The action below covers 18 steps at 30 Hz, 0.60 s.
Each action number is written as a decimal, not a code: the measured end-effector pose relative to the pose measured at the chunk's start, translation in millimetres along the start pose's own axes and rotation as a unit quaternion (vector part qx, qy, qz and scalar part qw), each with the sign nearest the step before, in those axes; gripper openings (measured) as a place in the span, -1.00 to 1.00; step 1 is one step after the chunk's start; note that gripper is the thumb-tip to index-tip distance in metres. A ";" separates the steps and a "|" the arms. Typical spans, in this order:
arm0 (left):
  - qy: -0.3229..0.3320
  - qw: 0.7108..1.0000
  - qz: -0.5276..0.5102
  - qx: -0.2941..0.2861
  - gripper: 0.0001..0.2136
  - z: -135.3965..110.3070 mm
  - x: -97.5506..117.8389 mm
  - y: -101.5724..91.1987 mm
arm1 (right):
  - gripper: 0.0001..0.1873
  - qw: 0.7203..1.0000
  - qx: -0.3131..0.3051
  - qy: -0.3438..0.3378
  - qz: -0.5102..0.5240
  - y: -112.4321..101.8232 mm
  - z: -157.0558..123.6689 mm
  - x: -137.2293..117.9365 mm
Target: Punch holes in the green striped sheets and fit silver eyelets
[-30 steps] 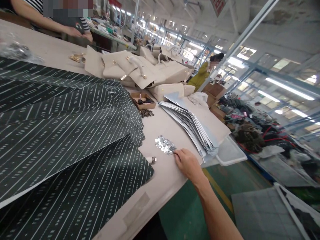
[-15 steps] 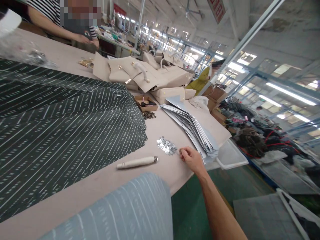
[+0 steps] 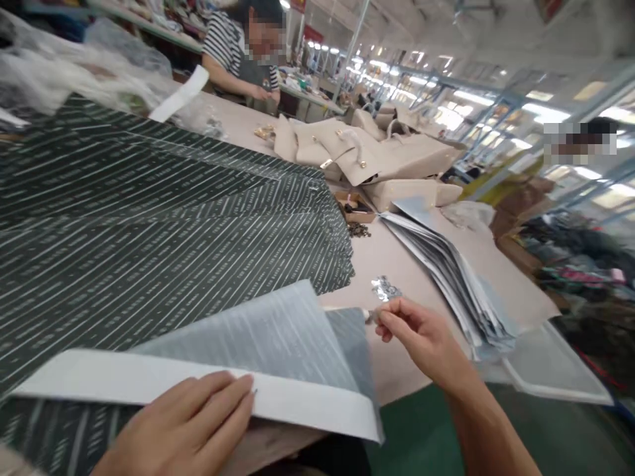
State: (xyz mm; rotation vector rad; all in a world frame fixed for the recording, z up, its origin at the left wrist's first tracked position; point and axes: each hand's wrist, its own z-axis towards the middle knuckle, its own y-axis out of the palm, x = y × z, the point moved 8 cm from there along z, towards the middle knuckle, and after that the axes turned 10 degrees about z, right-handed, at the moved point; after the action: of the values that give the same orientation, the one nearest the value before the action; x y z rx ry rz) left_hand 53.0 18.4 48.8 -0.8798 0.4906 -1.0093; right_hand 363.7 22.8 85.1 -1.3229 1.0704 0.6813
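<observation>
- The left hand (image 3: pixel 186 423) lies palm down on a long white strip (image 3: pixel 317 401), with its fingers close together; the thumb is hidden, so I cannot tell if this hand is pinching the strip or only pressing it.
- The strip lies along the near edge of a grey-blue sheet (image 3: pixel 262 324), whose far corner makes a point over the dark printed sheets (image 3: pixel 163 225).
- The right hand (image 3: pixel 421 334) is beyond the right end of the strip, its thumb and forefinger pinched together with a small grey piece (image 3: pixel 376 316) at their tips (it is too blurred to say what it is).
- Just past these fingertips, a small pile of shiny discs (image 3: pixel 385 289) rests on the bench (image 3: pixel 384 254).
- To the right of the pile there is a stack of thin sheets (image 3: pixel 446 277), slightly fanned and curved.
- Farther back, near the edge of the dark sheets, are a heap of small brown pieces (image 3: pixel 358 230) and a shallow box (image 3: pixel 364 216).
- Behind the box, several beige bags (image 3: pixel 401 162) lie piled together.
- On the far side stands another person in a striped sleeve (image 3: pixel 218 43) (their two hands are close together).
</observation>
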 end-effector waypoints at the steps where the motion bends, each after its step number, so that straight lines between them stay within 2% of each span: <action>1: 0.006 1.000 0.012 -0.017 -0.61 3.4 4.7 0.5 | -0.72 0.998 -0.040 -0.020 -0.033 19.1 0.2 -10.7; 3: 0.028 0.999 0.006 -0.033 -0.68 11.1 12.8 0.1 | -0.75 0.988 -0.117 -0.061 -0.086 59.6 -0.3 -28.9; 5: 0.022 0.998 -0.017 -0.060 -0.68 14.5 12.9 2.6 | -0.79 0.970 -0.190 -0.097 -0.118 100.1 -2.1 -40.6; 7: 0.011 0.995 -0.034 -0.098 -0.67 11.0 11.5 7.4 | -0.81 0.950 -0.252 -0.117 -0.144 135.4 -4.9 -44.5; 9: 0.003 0.991 -0.042 -0.129 -0.67 4.0 11.3 11.4 | -0.81 0.931 -0.300 -0.112 -0.176 161.6 -8.1 -40.3; 12: -0.007 0.987 -0.051 -0.149 -0.68 -4.0 12.0 15.4 | -0.82 0.909 -0.342 -0.086 -0.224 181.9 -13.4 -28.8; 18: -0.018 0.990 -0.071 -0.116 -0.73 -2.8 9.7 13.5 | -0.82 0.896 -0.347 -0.087 -0.262 189.6 -18.0 -27.5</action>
State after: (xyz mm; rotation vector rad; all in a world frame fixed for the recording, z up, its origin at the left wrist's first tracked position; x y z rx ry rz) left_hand 62.6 12.0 36.5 -1.1525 0.5279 -1.0786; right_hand 180.0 42.3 31.1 -2.0161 0.2705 0.7751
